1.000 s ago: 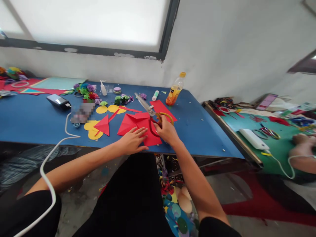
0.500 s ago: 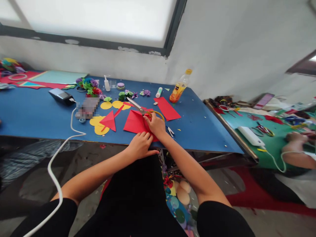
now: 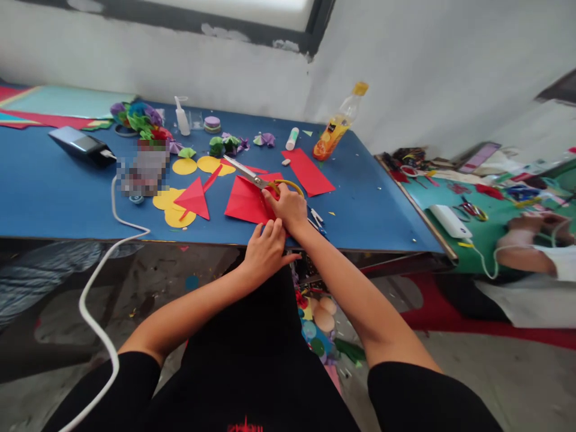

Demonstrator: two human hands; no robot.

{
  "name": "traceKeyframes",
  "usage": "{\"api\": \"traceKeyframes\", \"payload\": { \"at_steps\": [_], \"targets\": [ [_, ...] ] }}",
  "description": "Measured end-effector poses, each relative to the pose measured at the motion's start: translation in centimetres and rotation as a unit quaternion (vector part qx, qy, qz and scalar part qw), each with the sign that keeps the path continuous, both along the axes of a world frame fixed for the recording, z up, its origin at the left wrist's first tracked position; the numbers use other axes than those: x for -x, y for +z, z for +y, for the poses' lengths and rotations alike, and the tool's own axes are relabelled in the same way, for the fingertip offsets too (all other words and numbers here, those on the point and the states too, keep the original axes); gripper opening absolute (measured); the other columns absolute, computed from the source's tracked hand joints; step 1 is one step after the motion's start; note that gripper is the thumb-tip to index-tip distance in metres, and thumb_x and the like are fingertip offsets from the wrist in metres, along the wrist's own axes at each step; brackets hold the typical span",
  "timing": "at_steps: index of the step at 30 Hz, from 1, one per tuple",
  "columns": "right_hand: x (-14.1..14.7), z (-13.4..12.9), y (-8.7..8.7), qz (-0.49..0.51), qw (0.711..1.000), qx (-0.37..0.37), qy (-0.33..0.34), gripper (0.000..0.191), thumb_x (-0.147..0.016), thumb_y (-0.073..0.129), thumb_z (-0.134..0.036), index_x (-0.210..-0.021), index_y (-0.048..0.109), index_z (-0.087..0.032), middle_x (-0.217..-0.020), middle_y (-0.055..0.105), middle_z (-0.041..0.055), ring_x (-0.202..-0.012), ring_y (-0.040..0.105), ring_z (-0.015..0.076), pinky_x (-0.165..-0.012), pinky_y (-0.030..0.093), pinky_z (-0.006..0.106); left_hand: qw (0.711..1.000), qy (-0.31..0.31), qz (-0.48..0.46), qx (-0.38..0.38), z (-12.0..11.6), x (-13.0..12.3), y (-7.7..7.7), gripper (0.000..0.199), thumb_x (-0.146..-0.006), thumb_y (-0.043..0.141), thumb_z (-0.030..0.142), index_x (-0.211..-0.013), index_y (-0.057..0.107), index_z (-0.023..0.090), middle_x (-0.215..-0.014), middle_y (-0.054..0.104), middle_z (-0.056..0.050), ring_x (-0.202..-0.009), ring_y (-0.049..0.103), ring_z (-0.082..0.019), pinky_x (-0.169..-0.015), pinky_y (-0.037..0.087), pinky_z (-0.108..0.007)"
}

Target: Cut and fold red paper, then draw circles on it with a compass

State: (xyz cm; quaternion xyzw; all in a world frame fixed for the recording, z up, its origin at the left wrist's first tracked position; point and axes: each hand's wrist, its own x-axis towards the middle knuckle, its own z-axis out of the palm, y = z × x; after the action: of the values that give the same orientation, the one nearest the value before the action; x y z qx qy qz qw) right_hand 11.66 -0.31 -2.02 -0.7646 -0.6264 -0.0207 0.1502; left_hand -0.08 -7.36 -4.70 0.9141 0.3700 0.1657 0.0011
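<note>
My right hand (image 3: 290, 209) is closed around the yellow handles of a pair of scissors (image 3: 252, 175), whose blades point away to the left. Beneath the scissors and both hands lies a folded sheet of red paper (image 3: 243, 201) at the near side of the table. My left hand (image 3: 265, 247) rests its fingers on the paper's near edge, thumb stretched out to the right. To the left, a red paper triangle with a strip (image 3: 195, 198) partly covers yellow paper circles (image 3: 180, 219). A red paper rectangle (image 3: 308, 172) lies beyond my right hand.
The blue table (image 3: 378, 210) carries a juice bottle (image 3: 335, 129), a glue stick (image 3: 292, 138), a small white squeeze bottle (image 3: 182, 117), crumpled paper flowers (image 3: 139, 117) and a black device (image 3: 83, 145) with a white cable (image 3: 96, 324). A co-worker's hands (image 3: 531, 225) are at the green table (image 3: 459, 246).
The camera view has tilted down, so the table appears higher. Both hands, the scissors and the red paper keep nearly the same places on the table.
</note>
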Motion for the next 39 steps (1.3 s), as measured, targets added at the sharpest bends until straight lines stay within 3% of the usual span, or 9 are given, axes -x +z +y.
{"api": "traceKeyframes", "payload": {
  "at_steps": [5,11,19,28,34,37,39],
  "targets": [
    [-0.2,-0.1,-0.3,-0.014,1.0,-0.013,-0.01,0.06,-0.091,0.024,-0.063,-0.113,0.054,-0.016,-0.085,0.071,0.0124,-0.086,0.066,0.03,-0.072,0.045,0.034,1.0,-0.018,-0.007,0.01,-0.2,0.0,-0.6,0.067,-0.093,0.033,0.054,-0.131,0.045,0.001,-0.129,0.051,-0.02,-0.116,0.047,-0.03,-0.1,0.034,-0.042],
    [-0.2,0.3,-0.4,-0.036,0.999,-0.035,-0.012,0.062,-0.09,0.026,-0.065,-0.11,0.054,-0.014,-0.086,0.07,0.0129,-0.083,0.066,0.0294,-0.072,0.044,0.034,1.0,-0.015,-0.009,0.016,-0.1,-0.2,-0.4,0.063,-0.094,0.035,0.052,-0.128,0.049,0.002,-0.129,0.052,-0.02,-0.124,0.041,-0.031,-0.1,0.035,-0.041],
    [-2.1,4.7,-1.0,-0.043,0.994,-0.098,-0.027,0.071,-0.088,0.02,-0.068,-0.108,0.055,-0.009,-0.078,0.064,0.0111,-0.08,0.065,0.0286,-0.072,0.046,0.039,1.0,-0.007,-0.011,0.023,-0.2,-0.4,-0.3,0.067,-0.093,0.032,0.056,-0.129,0.048,0.002,-0.128,0.053,-0.019,-0.123,0.042,-0.031,-0.098,0.037,-0.039],
    [-3.4,8.8,-0.9,-0.058,0.991,-0.12,-0.021,0.077,-0.088,0.015,-0.069,-0.111,0.053,-0.006,-0.077,0.062,0.01,-0.08,0.064,0.0258,-0.073,0.045,0.038,0.999,-0.008,-0.014,0.044,-0.2,-0.6,-0.3,0.07,-0.094,0.024,0.057,-0.129,0.047,0.0,-0.128,0.052,-0.019,-0.122,0.042,-0.03,-0.098,0.036,-0.038],
    [-4.1,9.8,-1.0,-0.029,0.986,-0.162,-0.016,0.072,-0.088,0.023,-0.068,-0.11,0.055,-0.007,-0.071,0.061,0.0084,-0.074,0.064,0.0248,-0.068,0.045,0.035,0.998,0.017,0.01,0.066,0.4,-0.6,1.5,0.059,-0.092,0.035,0.058,-0.117,0.057,0.009,-0.116,0.058,-0.014,-0.109,0.051,-0.026,-0.089,0.043,-0.037],
    [-4.4,9.6,-0.3,0.004,0.98,-0.197,0.004,0.066,-0.089,0.024,-0.066,-0.102,0.058,-0.011,-0.069,0.061,0.0074,-0.072,0.063,0.0235,-0.066,0.044,0.033,0.995,0.047,0.033,0.083,1.8,-0.9,3.0,0.04,-0.094,0.042,0.048,-0.1,0.063,0.013,-0.104,0.061,-0.009,-0.1,0.056,-0.023,-0.081,0.046,-0.034],
    [-4.6,9.2,0.4,0.016,0.975,-0.221,0.018,0.062,-0.092,0.021,-0.063,-0.099,0.057,-0.013,-0.069,0.06,0.0065,-0.072,0.062,0.022,-0.064,0.043,0.031,0.991,0.082,0.05,0.096,2.8,-1.2,4.0,0.031,-0.093,0.049,0.039,-0.1,0.061,0.012,-0.104,0.061,-0.009,-0.1,0.057,-0.022,-0.08,0.048,-0.035]
  ]
}}
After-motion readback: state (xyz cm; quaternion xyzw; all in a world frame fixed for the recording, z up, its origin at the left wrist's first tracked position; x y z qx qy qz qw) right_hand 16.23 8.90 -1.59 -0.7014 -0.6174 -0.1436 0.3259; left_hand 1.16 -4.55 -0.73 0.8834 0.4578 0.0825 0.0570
